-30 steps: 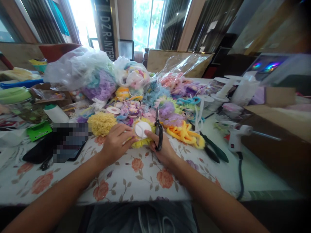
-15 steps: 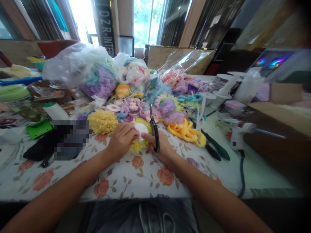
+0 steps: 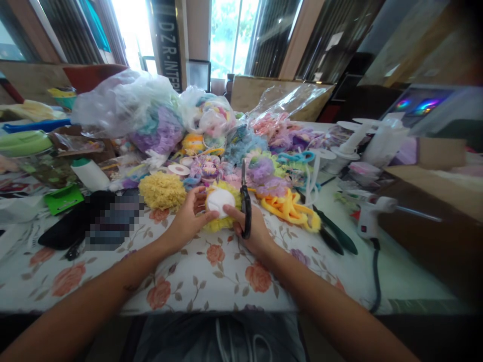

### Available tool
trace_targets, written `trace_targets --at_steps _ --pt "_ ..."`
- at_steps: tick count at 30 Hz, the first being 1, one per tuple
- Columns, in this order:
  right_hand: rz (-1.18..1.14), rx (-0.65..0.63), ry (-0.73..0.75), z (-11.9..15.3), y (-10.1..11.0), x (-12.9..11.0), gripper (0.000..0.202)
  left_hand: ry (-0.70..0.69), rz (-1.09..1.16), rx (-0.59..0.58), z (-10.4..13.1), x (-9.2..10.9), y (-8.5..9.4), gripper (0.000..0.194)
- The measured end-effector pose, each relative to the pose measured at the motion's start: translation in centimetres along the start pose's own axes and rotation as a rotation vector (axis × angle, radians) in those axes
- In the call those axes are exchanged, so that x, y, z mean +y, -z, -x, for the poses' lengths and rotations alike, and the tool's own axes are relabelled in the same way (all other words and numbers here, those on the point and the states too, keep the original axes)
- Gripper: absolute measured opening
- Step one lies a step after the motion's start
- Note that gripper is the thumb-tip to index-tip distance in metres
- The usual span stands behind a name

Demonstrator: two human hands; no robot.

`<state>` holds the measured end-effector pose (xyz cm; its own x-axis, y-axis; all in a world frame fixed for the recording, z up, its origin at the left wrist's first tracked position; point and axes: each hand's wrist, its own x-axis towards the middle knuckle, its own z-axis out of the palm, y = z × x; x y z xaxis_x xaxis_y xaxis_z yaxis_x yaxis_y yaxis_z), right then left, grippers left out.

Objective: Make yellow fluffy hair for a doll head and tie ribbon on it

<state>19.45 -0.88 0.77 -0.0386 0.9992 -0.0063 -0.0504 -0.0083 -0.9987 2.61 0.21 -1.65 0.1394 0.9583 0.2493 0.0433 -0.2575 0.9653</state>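
Left hand (image 3: 186, 216) newly spread, "DZR-INTER" sign (image 3: 168, 45) beyond

At the grip are one left hand (image 3: 185, 221), one right hand (image 3: 254, 230) (two in all), one white-faced yellow piece (image 3: 219, 198) and one pair of scissors (image 3: 246, 212), with one yellow bundle (image 3: 163, 191) just left of it and one glue gun (image 3: 372, 216) well right.

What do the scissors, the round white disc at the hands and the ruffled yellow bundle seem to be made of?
Scissors: blades probably metal, grey with a dull shine; handles black, likely plastic.
White disc: smooth, matte-looking; felt, card or plastic, unclear at this blur.
Yellow bundle: soft yarn or fabric, seemingly, from its matte, ruffled surface.
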Motion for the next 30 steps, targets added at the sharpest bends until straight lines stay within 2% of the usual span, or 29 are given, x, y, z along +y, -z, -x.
trace_targets --at_steps 3,5,10,16,19,21,24,28,29,30 --pt "0.017 0.014 0.017 0.1 0.0 -0.1 0.033 0.039 0.102 -0.080 -0.2 0.2 0.3 0.085" --pt "0.034 0.008 0.033 0.3 0.0 -0.2 0.032 0.086 0.129 -0.107 -0.3 0.6 0.5 0.090" --pt "0.066 -0.022 0.062 0.6 -0.1 -0.7 0.038 0.168 0.150 -0.149 -0.2 1.3 0.4 0.068" --pt "0.096 -0.021 0.071 0.2 -0.4 -0.1 0.035 0.191 0.165 -0.080 -0.3 1.2 0.4 0.061" --pt "0.029 0.006 0.069 0.0 0.0 0.1 0.033 0.160 0.189 0.015 -0.8 0.9 1.1 0.060" --pt "0.004 -0.053 0.076 0.0 0.8 -0.1 0.041 0.142 0.211 0.112 -1.2 0.9 1.8 0.060" --pt "0.069 -0.258 0.029 0.8 2.4 -0.9 0.058 0.106 0.238 0.219 -2.0 1.2 3.0 0.056" --pt "0.261 -0.496 -0.093 2.8 4.3 -2.9 0.060 0.064 0.258 0.236 -2.5 1.5 4.0 0.055" --pt "0.279 -0.491 -0.115 3.3 4.6 -3.3 0.057 0.060 0.256 0.229 -2.4 1.5 4.0 0.055" --pt "0.270 -0.419 -0.115 3.7 4.8 -3.7 0.053 0.061 0.252 0.220 -2.4 1.6 4.0 0.056"
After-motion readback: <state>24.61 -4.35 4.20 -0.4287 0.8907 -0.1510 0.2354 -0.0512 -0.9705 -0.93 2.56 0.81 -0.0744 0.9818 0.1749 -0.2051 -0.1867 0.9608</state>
